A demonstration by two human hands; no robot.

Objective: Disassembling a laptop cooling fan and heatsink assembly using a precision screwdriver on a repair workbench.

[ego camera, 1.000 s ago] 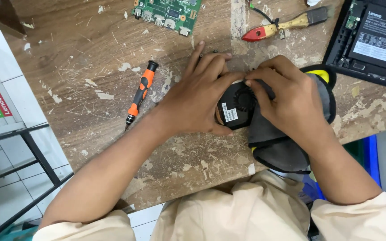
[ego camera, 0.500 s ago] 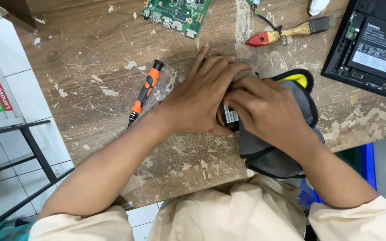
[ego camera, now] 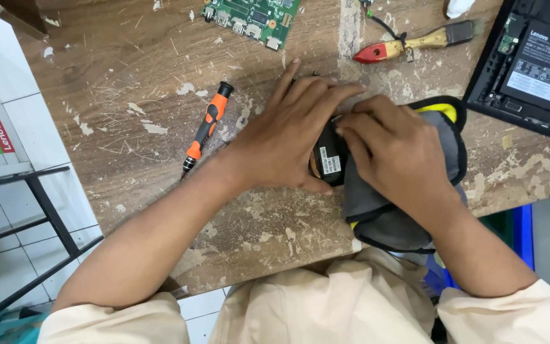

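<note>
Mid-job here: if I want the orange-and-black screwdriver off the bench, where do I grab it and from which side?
Grip the screwdriver by its thick orange handle, probably from above, fingers across its width. It lies flat and alone on the wooden bench, slanted, black cap away from the person and thin tip nearer. The left hand is closest to it, and currently rests on a small black part.

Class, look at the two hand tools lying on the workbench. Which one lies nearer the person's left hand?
The orange-and-black screwdriver, lying just beside the left hand. The wooden-handled brush with the red end lies farther off, toward the table's far edge.
</note>
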